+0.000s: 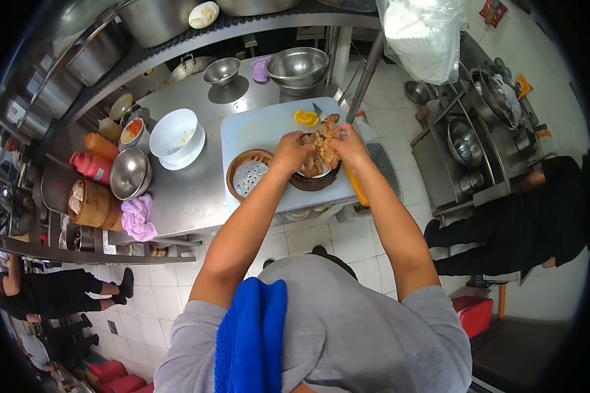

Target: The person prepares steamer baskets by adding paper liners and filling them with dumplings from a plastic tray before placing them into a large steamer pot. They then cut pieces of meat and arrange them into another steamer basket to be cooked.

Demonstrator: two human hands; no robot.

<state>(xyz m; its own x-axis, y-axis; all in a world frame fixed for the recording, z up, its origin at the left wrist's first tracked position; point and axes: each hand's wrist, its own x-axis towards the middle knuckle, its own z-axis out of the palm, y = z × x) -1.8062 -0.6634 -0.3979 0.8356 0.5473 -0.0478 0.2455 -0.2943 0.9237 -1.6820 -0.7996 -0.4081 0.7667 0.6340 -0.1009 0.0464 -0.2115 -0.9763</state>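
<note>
Both hands are over a dark round bowl [313, 183] on the pale blue cutting board [242, 131]. My left hand [292, 152] has its fingers closed on the left side of the browned fried pieces [318, 156] heaped in the bowl. On the right, my right hand [349, 145] grips the same heap near its upper end, its fingertips partly hidden. Left of the bowl is a round bamboo steamer [249, 174] with a perforated metal plate inside. Yellow slices [305, 118] and a knife [317, 109] lie beyond the hands.
White bowls [177, 139], a metal bowl [130, 173], a pink cloth [137, 216] and a red bottle [90, 167] stand left. Metal bowls [297, 69] are at the back. A bagged white stack [421, 39] hangs upper right. People in dark clothes are at both sides.
</note>
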